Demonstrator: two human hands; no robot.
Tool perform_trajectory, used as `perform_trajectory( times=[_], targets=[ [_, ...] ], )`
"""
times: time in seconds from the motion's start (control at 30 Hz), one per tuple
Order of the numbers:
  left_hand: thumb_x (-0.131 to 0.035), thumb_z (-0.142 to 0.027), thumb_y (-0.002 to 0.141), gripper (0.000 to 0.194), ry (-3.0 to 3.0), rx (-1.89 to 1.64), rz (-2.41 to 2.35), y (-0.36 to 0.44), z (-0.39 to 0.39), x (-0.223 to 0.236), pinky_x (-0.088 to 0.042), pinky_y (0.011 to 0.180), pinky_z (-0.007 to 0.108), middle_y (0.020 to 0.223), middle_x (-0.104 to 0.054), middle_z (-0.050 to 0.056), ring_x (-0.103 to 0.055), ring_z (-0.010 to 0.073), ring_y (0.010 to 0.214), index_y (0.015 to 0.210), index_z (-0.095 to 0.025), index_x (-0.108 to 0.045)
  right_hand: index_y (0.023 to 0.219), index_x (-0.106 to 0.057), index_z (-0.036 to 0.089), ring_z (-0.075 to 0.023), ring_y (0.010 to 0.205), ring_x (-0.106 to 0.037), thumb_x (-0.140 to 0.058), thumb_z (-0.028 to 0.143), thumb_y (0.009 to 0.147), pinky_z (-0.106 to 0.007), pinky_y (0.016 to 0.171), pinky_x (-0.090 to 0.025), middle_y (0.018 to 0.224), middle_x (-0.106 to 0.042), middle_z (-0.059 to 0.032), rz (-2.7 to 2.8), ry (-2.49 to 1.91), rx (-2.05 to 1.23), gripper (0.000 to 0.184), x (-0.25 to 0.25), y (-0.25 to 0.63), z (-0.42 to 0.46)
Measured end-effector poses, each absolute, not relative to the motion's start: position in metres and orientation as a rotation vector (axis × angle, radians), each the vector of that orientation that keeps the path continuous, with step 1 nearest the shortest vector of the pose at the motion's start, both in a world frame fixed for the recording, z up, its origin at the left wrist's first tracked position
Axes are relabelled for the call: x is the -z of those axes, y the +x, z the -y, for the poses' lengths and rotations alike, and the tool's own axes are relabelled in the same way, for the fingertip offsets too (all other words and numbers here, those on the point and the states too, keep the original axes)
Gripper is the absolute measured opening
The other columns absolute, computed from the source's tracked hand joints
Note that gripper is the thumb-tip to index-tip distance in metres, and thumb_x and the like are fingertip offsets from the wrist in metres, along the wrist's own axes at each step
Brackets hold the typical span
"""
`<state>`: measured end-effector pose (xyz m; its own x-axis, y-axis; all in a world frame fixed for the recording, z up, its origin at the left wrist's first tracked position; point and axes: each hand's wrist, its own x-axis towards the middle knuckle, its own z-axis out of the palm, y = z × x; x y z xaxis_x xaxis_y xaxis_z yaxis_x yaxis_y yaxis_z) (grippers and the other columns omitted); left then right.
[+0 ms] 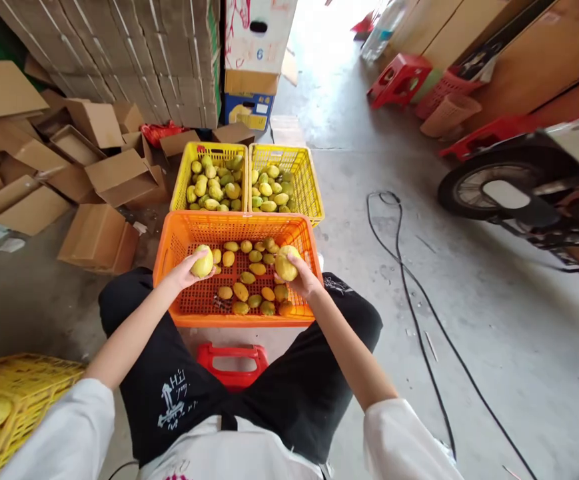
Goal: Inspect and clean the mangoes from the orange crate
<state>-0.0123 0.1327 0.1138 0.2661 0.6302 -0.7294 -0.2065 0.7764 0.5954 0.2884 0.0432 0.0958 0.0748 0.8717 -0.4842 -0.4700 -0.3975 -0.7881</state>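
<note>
An orange crate (189,233) sits on the floor between my knees, with several yellow-green fruits on its bottom. My left hand (185,272) grips one yellow fruit (202,261) over the crate's left side. A second yellow fruit (286,264) is held in my right hand (305,279), over the crate's right side. Both hands are closed around their fruit. Two yellow crates stand side by side behind the orange one: the left yellow crate (183,175) and the right yellow crate (309,180), each partly filled with similar fruit.
A red stool (233,363) is under me. Another yellow crate (24,387) with fruit stands at my lower left. Open cardboard boxes (99,237) lie on the left, stacked cartons behind. A black cable (409,293) crosses the concrete floor; a scooter wheel (489,187) is at right.
</note>
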Motion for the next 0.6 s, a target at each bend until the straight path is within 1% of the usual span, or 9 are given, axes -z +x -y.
perform_trajectory(
  times=[0.07, 0.17, 0.23, 0.3, 0.37, 0.47, 0.53, 0.6],
  targets=[
    [-0.064, -0.026, 0.088, 0.011, 0.324, -0.646, -1.212, -0.008, -0.134, -0.105, -0.061, 0.067, 0.029, 0.082, -0.068, 0.005, -0.067, 0.0149, 0.072, 0.095, -0.019, -0.059, 0.114, -0.056, 0.027, -0.0298, 0.1, -0.069, -0.077, 0.045, 0.068, -0.043, 0.078, -0.059, 0.101, -0.071, -0.006, 0.447, -1.233, -1.581, 0.054, -0.095, 0.292, -0.037],
    [-0.065, -0.025, 0.087, 0.01, 0.256, -0.681, -1.268, 0.0, -0.134, -0.092, -0.062, 0.069, 0.032, 0.081, -0.067, 0.003, -0.065, 0.0136, 0.068, 0.094, -0.021, -0.059, 0.11, -0.057, 0.026, -0.0275, 0.094, -0.069, -0.08, 0.041, 0.063, -0.041, 0.077, -0.059, 0.097, -0.071, -0.0046, 0.343, -1.184, -1.594, 0.054, -0.078, 0.291, -0.03],
    [-0.067, -0.026, 0.086, 0.013, 0.245, -0.681, -1.275, 0.004, -0.13, -0.083, -0.061, 0.07, 0.032, 0.082, -0.066, 0.002, -0.065, 0.0131, 0.067, 0.096, -0.022, -0.059, 0.103, -0.058, 0.026, -0.0239, 0.087, -0.069, -0.08, 0.039, 0.061, -0.038, 0.075, -0.058, 0.09, -0.07, -0.0014, 0.231, -1.179, -1.557, 0.049, -0.062, 0.284, -0.03],
    [-0.07, -0.031, 0.084, 0.019, 0.228, -0.653, -1.301, 0.009, -0.123, -0.074, -0.061, 0.068, 0.032, 0.082, -0.066, 0.002, -0.064, 0.0135, 0.066, 0.097, -0.022, -0.059, 0.099, -0.059, 0.026, -0.0226, 0.087, -0.068, -0.079, 0.036, 0.061, -0.037, 0.077, -0.058, 0.09, -0.07, -0.0005, 0.177, -1.177, -1.568, 0.044, -0.048, 0.272, -0.035],
    [-0.071, -0.036, 0.083, 0.024, 0.21, -0.587, -1.341, 0.015, -0.114, -0.065, -0.06, 0.064, 0.031, 0.079, -0.066, 0.003, -0.064, 0.0143, 0.063, 0.097, -0.02, -0.058, 0.099, -0.06, 0.025, -0.0234, 0.089, -0.069, -0.078, 0.038, 0.062, -0.038, 0.08, -0.057, 0.091, -0.071, -0.0017, 0.175, -1.163, -1.626, 0.043, -0.039, 0.259, -0.041],
    [-0.069, -0.04, 0.083, 0.027, 0.227, -0.467, -1.344, 0.023, -0.101, -0.055, -0.058, 0.057, 0.029, 0.073, -0.065, 0.004, -0.066, 0.0169, 0.059, 0.096, -0.019, -0.056, 0.096, -0.063, 0.021, -0.0271, 0.092, -0.07, -0.073, 0.046, 0.064, -0.038, 0.079, -0.057, 0.085, -0.072, -0.006, 0.15, -1.157, -1.783, 0.043, -0.032, 0.244, -0.045],
    [-0.063, -0.043, 0.087, 0.026, 0.231, -0.403, -1.323, 0.028, -0.095, -0.05, -0.058, 0.055, 0.028, 0.07, -0.066, 0.005, -0.067, 0.0179, 0.059, 0.094, -0.019, -0.056, 0.092, -0.064, 0.02, -0.0279, 0.092, -0.071, -0.07, 0.048, 0.066, -0.036, 0.077, -0.057, 0.085, -0.072, -0.0082, 0.119, -1.189, -1.861, 0.039, -0.029, 0.238, -0.044],
    [-0.054, -0.046, 0.091, 0.029, 0.246, -0.335, -1.28, 0.031, -0.092, -0.046, -0.056, 0.053, 0.026, 0.069, -0.067, 0.009, -0.066, 0.0176, 0.057, 0.092, -0.017, -0.057, 0.088, -0.065, 0.02, -0.0285, 0.089, -0.072, -0.067, 0.051, 0.068, -0.037, 0.075, -0.057, 0.083, -0.073, -0.0087, 0.09, -1.2, -1.892, 0.037, -0.025, 0.234, -0.043]
  ],
)
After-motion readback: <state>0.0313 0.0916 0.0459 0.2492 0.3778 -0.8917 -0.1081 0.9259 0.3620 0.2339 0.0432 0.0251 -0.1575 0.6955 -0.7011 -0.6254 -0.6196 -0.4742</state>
